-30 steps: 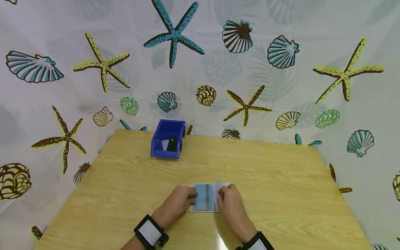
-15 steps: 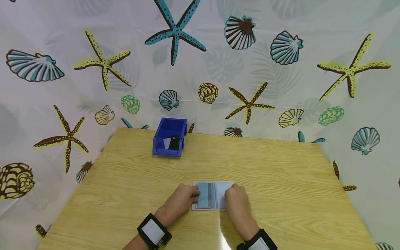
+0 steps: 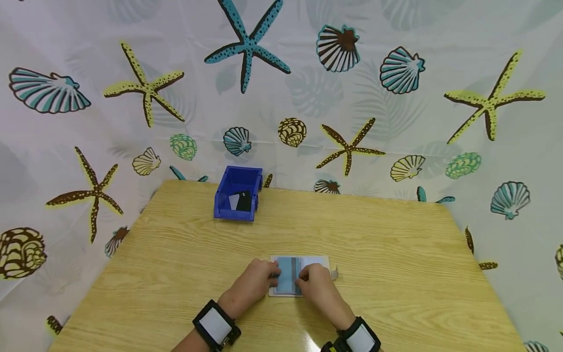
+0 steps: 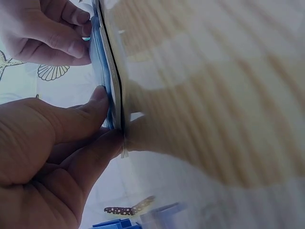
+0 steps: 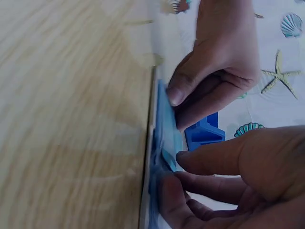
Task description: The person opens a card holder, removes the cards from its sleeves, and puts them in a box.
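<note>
An open card holder [image 3: 288,275] with light-blue, grey-striped sleeves on its left half and a paler right half lies on the table. My left hand [image 3: 254,279] grips its left edge. In the left wrist view, the thumb of my left hand [image 4: 57,143] presses the top while a finger reaches the lower edge. My right hand [image 3: 321,289] is over the middle fold. In the right wrist view, thumb and forefinger of my right hand [image 5: 257,176] pinch the edge of a blue sleeve [image 5: 169,155]. A small strap tab [image 3: 335,274] sticks out on the right.
A blue plastic bin [image 3: 221,214] stands toward the back left of the wooden table [image 3: 387,244]. Inside it lie a white card [image 3: 233,201] and a black card [image 3: 244,201]. Behind the table hangs a curtain [image 3: 264,105] printed with shells and starfish.
My right hand has gone from a raised clear leaf to the holder's right edge, then back left to the middle fold. The strap tab now shows. My left hand keeps its grip.
</note>
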A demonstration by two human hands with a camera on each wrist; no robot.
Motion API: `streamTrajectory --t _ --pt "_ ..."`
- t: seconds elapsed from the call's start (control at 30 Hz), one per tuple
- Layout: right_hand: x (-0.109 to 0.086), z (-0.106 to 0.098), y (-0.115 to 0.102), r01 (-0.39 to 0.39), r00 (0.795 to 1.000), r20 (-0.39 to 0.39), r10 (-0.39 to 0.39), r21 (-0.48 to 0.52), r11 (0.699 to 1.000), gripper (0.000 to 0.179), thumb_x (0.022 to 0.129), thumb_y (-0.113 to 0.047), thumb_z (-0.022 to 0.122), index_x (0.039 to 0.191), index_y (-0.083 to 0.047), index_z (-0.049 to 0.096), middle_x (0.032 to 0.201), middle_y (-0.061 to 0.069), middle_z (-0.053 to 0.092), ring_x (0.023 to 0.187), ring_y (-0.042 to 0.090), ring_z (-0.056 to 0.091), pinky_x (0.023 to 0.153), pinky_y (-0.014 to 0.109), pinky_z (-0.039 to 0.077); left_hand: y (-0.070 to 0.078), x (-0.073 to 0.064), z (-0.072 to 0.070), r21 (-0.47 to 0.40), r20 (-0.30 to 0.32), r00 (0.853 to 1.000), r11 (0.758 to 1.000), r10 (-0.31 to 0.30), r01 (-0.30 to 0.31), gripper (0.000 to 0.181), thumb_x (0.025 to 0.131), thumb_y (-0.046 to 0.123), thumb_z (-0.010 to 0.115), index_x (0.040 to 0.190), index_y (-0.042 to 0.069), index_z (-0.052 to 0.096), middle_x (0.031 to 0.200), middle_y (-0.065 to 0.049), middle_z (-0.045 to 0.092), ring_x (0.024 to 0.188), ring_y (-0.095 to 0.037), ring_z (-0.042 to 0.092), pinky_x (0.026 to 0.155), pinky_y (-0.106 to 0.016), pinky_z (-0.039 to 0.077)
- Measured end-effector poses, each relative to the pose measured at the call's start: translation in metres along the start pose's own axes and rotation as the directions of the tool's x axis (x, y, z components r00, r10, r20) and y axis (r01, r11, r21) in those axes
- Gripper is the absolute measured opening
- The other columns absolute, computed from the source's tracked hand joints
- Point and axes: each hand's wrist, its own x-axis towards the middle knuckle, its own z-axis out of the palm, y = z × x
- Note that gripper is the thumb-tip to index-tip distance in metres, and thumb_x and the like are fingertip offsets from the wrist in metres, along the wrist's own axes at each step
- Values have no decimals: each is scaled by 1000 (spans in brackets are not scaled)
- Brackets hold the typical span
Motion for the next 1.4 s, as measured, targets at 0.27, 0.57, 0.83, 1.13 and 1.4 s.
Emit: streamTrajectory --t 0.27,0.57,0.83,1.13,1.4 --pt "4 1 3 -108 993 -30 114 153 982 11 84 -5 82 85 1 73 79 7 71 67 12 66 56 26 54 3 2 -3 68 16 1000 998 17 -18 16 87 8 79 102 7 81 116 -13 76 112 -22 73 87 -32 61" --pt "0 -2 13 -163 986 30 166 409 898 9 86 5 77 92 10 72 79 12 73 61 15 71 59 30 62 3 2 -1 73 24 999 996 46 -48 8 89 10 77 97 9 81 105 -9 79 99 -16 75 73 -22 58" --pt "-5 -13 20 -168 982 -26 189 347 923 10 88 -1 76 93 7 74 80 11 73 62 20 72 59 33 61 3 2 -2 68 48 999 997 20 -24 11 91 9 75 100 9 81 108 -9 78 102 -16 74 75 -23 59" --pt "-10 -31 29 -164 973 -106 203 293 942 8 87 -6 77 92 0 76 80 7 72 68 16 67 58 30 54 3 5 -6 37 63 998 999 10 -12 13 92 5 74 103 6 81 94 -4 77 85 -2 66 63 -18 49" --pt "-15 -41 28 -126 970 -155 187 336 933 12 88 -4 77 100 0 77 88 8 73 74 15 68 64 27 56 9 9 -8 98 37 999 995 8 -12 3 89 6 78 89 8 80 81 2 74 70 2 55 59 -18 45"
